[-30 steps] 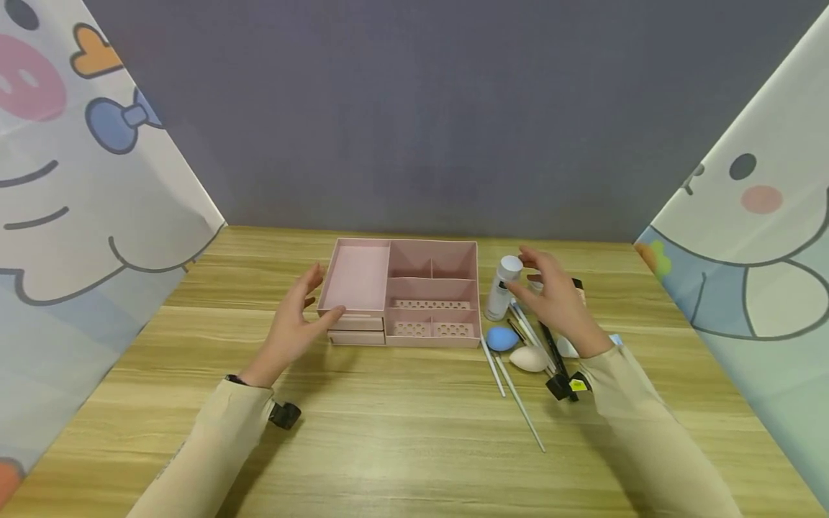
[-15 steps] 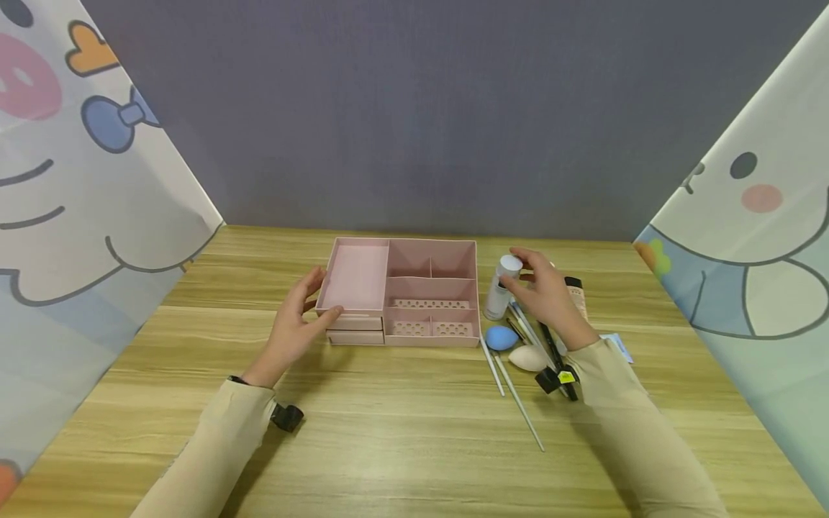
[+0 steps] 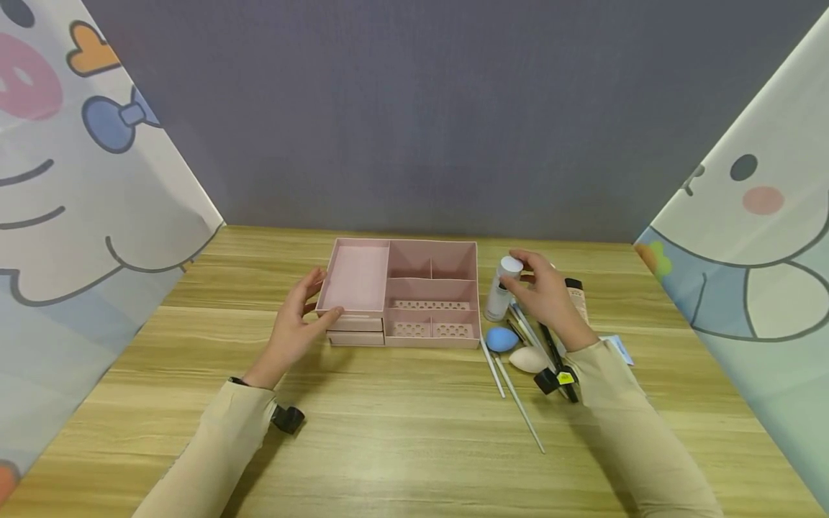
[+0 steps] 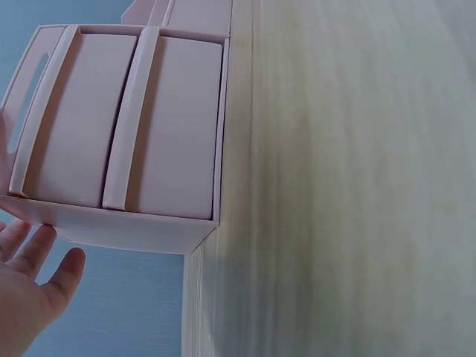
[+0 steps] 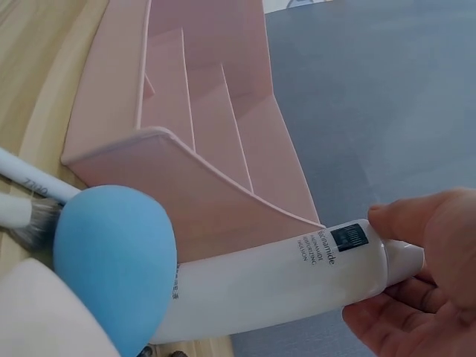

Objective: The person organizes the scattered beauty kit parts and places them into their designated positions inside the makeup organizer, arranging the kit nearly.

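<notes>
Bottle on wood-grain table (grey wall behind)

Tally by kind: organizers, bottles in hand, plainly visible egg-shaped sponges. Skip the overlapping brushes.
Pink rectangular compartmented organizer: 1
White cylindrical bottle, held by the right hand: 1
Sponges, blue egg-shaped sponge and beige egg-shaped sponge: 2
Total: 4

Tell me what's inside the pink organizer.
The pink organizer shows no items in its open compartments, though their depths are partly hidden. Its closed drawers conceal any contents.
</notes>
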`<state>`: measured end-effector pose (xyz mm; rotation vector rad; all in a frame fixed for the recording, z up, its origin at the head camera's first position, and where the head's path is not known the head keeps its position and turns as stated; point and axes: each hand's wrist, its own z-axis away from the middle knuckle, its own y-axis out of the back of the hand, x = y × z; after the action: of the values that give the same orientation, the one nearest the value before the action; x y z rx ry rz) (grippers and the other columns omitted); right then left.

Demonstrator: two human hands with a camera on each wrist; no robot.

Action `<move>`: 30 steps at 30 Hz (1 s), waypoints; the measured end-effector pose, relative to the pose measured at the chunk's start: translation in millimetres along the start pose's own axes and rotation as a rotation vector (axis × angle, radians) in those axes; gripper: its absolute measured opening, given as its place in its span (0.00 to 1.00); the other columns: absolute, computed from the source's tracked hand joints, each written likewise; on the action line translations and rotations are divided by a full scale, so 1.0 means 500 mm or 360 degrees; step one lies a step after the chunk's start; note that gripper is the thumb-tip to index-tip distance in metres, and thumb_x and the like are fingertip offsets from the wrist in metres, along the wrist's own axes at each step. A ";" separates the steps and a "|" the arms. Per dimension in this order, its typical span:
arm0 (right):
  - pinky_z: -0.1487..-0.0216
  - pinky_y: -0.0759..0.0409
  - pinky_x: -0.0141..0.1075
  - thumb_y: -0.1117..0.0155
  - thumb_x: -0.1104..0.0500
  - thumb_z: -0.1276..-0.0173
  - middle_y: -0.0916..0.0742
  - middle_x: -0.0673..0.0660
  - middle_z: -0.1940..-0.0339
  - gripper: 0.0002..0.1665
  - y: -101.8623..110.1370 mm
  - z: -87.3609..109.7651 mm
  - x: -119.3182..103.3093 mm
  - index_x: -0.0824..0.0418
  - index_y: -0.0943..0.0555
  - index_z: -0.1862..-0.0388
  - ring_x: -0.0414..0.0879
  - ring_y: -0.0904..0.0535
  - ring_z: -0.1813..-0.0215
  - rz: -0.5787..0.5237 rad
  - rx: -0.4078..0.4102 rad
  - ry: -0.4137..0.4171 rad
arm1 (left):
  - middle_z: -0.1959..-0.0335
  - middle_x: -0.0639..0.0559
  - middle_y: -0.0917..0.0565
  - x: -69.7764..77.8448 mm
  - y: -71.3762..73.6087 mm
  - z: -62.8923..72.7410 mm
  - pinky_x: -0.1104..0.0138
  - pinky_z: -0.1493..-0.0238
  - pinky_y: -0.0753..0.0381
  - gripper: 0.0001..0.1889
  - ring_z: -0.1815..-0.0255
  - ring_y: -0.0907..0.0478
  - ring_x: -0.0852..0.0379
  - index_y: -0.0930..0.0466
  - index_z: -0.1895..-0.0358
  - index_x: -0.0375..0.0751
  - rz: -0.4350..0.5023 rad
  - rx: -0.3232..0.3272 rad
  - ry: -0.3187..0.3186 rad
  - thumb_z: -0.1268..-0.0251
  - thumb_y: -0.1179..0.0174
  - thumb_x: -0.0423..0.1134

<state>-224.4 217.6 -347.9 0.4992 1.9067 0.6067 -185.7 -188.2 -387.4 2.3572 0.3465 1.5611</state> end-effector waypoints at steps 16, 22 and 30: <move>0.40 0.25 0.54 0.36 0.68 0.30 0.22 0.72 0.42 0.28 0.005 -0.002 -0.004 0.75 0.30 0.34 0.64 0.26 0.40 -0.0045 0.0034 -0.0102 | 0.26 0.33 0.38 0.000 -0.002 0.003 0.44 0.34 0.36 0.40 0.28 0.39 0.36 0.48 0.24 0.27 0.0017 -0.0016 0.0023 0.35 0.36 0.28; 0.40 0.25 0.53 0.36 0.68 0.29 0.21 0.72 0.43 0.27 0.014 -0.007 -0.018 0.74 0.29 0.34 0.64 0.25 0.40 -0.0048 0.0042 -0.0129 | 0.27 0.33 0.38 -0.001 -0.002 0.002 0.44 0.34 0.35 0.40 0.29 0.38 0.36 0.48 0.24 0.26 0.0012 -0.0007 0.0010 0.35 0.36 0.28; 0.39 0.27 0.53 0.36 0.69 0.30 0.22 0.72 0.43 0.26 0.034 -0.027 -0.043 0.75 0.29 0.35 0.63 0.25 0.41 -0.0081 0.0081 -0.0080 | 0.27 0.33 0.37 -0.003 -0.001 0.001 0.45 0.35 0.35 0.40 0.29 0.38 0.36 0.48 0.25 0.25 0.0024 0.0012 -0.0020 0.36 0.35 0.27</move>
<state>-227.1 215.8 -317.6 0.4926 1.8851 0.5093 -186.1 -188.5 -389.1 2.3799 0.3331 1.5540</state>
